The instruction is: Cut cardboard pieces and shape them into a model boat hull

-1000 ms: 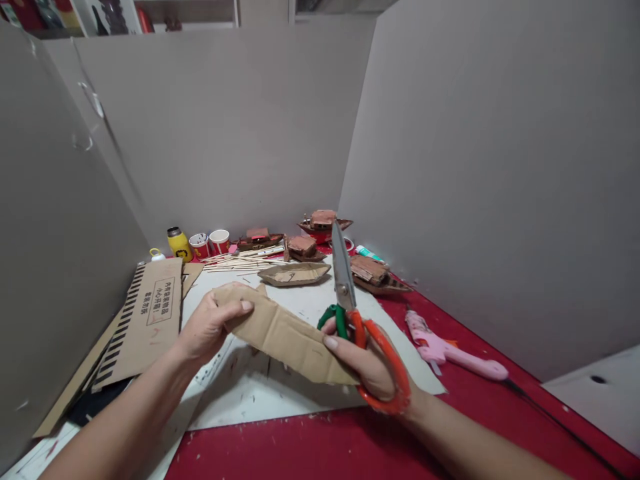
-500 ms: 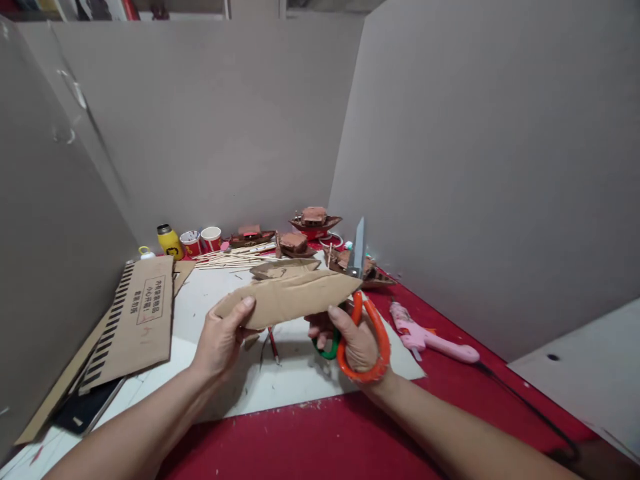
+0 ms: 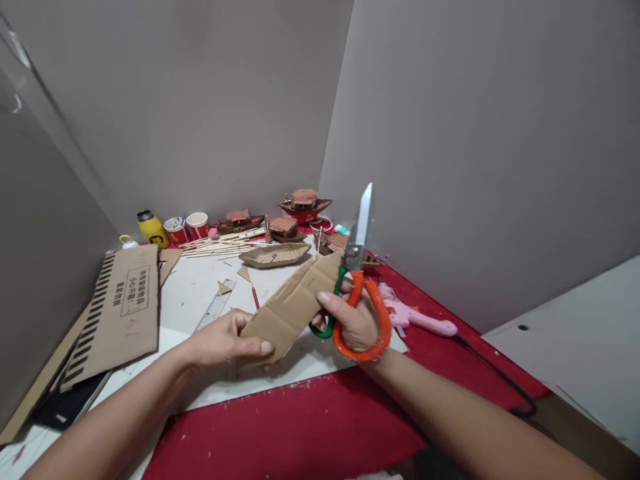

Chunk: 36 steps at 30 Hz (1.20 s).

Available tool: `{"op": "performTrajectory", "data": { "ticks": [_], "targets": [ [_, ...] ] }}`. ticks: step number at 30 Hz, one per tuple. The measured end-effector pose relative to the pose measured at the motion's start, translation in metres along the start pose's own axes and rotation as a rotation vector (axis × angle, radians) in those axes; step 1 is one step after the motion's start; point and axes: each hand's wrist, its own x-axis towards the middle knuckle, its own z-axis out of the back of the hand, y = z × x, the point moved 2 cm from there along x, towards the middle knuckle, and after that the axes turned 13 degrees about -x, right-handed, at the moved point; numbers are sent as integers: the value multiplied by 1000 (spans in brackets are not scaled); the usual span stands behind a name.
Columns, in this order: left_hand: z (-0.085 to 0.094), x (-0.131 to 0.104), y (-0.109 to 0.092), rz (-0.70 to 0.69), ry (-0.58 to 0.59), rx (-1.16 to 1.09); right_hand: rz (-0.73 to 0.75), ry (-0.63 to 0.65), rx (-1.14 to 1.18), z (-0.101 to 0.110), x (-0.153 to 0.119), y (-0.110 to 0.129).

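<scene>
A long strip of brown cardboard is held tilted above the white sheet, its right end higher. My left hand pinches its lower left end, thumb on top. My right hand grips the strip's upper right part between thumb and fingers. The same hand also carries a pair of scissors with one orange and one green handle; the blades point up and look closed. Below the strip lie a red pencil, a clear ruler and small cardboard scraps.
Behind the strip sits a cardboard boat hull, with several brown model boats and thin sticks beyond. Paper cups and a yellow bottle stand back left. Printed cardboard lies left, a pink glue gun right.
The cardboard strip has turned from nearly level to a steep slant, its left end lower and nearer me. My right hand still holds the scissors. The camera view has shifted.
</scene>
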Motion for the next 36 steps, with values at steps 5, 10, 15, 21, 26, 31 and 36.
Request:
{"op": "performTrajectory", "data": {
  "ticks": [5,10,15,21,26,31,36],
  "targets": [
    [-5,0,-4,-150,-131,-109,-6,145,-20,-9,-5,-16],
    [12,-9,-32,-538,-468,-355,-12,260,-228,-13,-9,-18],
    [9,-23,-49,-703,-501,-424,138,496,-421,-15,-12,-20],
    [4,-23,-43,-707,-501,-450,367,621,-588,-12,-9,-35],
    [5,-16,-34,-666,-493,-435,374,656,-669,-9,-6,-40],
    [4,-14,-30,-651,-497,-367,346,708,-665,-9,-8,-33],
    [3,-13,-29,-636,-479,-335,294,750,-665,-11,-10,-26]
  ]
}}
